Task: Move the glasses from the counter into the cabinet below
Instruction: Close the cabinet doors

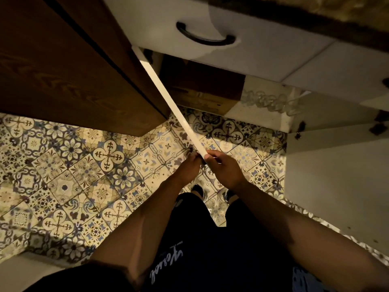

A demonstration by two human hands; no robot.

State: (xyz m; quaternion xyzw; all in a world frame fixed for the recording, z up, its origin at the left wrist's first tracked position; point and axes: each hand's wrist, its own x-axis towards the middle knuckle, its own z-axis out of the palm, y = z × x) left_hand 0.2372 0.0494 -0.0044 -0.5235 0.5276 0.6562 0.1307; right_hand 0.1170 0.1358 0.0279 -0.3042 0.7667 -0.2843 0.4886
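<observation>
Several clear glasses [271, 101] stand in a row on the white shelf inside the open cabinet [263, 119] under the counter. The cabinet's left door [168, 98] is swung out toward me and shows as a thin white edge. My left hand [189, 167] and my right hand [223, 167] both grip the near end of that door edge, one on each side. Neither hand holds a glass. The counter top [315, 20] shows only as a dark rim at the upper right.
A white drawer with a dark curved handle [206, 36] sits above the cabinet. A cardboard box [202, 95] fills the cabinet's left part. The right door [336, 169] stands open. A brown wooden panel [63, 70] is at the left. Patterned floor tiles [84, 175] lie below.
</observation>
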